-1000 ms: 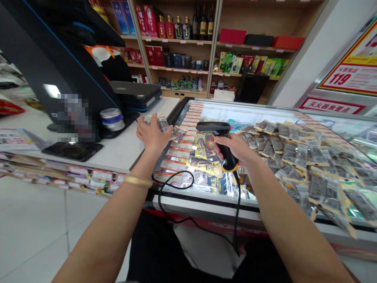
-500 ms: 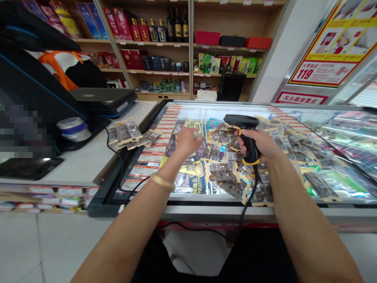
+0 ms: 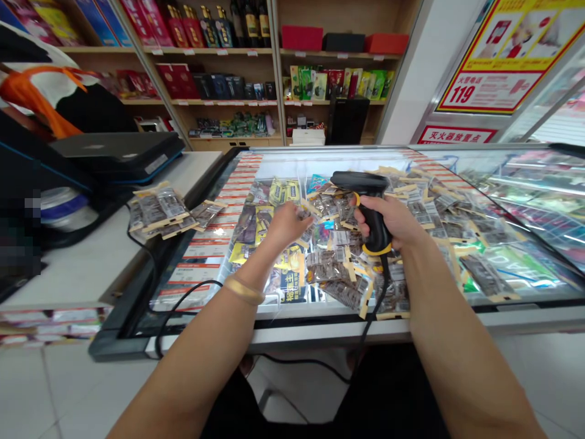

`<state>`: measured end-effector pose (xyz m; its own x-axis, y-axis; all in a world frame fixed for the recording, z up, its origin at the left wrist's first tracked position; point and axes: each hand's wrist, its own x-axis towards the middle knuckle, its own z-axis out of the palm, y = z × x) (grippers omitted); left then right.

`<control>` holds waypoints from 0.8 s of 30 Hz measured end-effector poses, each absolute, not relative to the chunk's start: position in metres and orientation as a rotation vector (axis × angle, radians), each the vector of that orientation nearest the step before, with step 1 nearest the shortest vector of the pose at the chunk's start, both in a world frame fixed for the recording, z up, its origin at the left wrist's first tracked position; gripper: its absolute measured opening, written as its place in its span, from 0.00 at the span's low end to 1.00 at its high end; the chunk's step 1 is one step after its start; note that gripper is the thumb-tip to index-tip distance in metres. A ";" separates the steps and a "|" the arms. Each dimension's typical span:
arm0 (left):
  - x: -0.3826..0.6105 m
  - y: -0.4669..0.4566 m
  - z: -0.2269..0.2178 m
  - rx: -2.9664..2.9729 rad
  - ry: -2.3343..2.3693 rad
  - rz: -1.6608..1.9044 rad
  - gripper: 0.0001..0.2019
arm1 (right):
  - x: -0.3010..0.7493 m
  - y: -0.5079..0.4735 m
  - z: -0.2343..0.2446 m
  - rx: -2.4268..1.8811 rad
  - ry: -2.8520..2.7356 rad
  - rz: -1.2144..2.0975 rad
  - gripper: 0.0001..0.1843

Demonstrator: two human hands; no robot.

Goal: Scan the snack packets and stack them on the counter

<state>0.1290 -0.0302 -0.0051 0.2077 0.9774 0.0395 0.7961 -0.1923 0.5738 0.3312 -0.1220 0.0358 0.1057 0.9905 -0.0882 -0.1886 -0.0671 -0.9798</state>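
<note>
In my right hand (image 3: 395, 222) is a black and yellow barcode scanner (image 3: 377, 225), its head turned left and its cord hanging over the case's front edge. My left hand (image 3: 289, 225) is closed at the fingertips on a small clear snack packet (image 3: 309, 211) with cream edges, partly hidden by the fingers. Similar packets (image 3: 326, 265) with dark contents lie heaped under and around the scanner on the glass top of the display case (image 3: 274, 317). Yellow packages (image 3: 284, 190) show beneath the glass, beyond my left hand.
More packets (image 3: 162, 210) are piled on the white counter (image 3: 137, 262) at left, beside a black scale (image 3: 123, 152) and a tape roll (image 3: 66, 207). A black cable (image 3: 159, 329) loops over the case's left corner. Stocked shelves (image 3: 214, 103) stand behind; a person in an orange strap (image 3: 43, 97) is at upper left.
My left hand has closed on a packet near the scanner. The scanner stays in my right hand above the heap. The whole view has shifted, moving the counter further left.
</note>
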 end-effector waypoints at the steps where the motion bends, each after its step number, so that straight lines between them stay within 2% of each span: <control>1: 0.126 -0.028 -0.007 2.013 1.634 0.673 0.15 | 0.331 -0.123 0.036 -1.182 -0.956 1.263 0.24; 4: 0.119 -0.019 -0.013 1.801 1.571 0.998 0.09 | 0.330 -0.126 0.036 -1.200 -0.978 1.272 0.25; 8: 0.112 -0.008 -0.017 1.365 1.336 1.260 0.07 | 0.330 -0.130 0.037 -1.189 -1.085 1.304 0.24; 14: 0.111 -0.003 -0.013 1.090 1.047 1.503 0.11 | 0.333 -0.131 0.033 -1.149 -1.271 1.404 0.21; 18: 0.112 0.001 -0.014 1.098 1.022 1.571 0.11 | 0.337 -0.129 0.029 -1.143 -1.321 1.433 0.18; 24: 0.113 0.009 -0.022 1.129 0.999 1.642 0.11 | 0.335 -0.129 0.028 -1.142 -1.367 1.438 0.20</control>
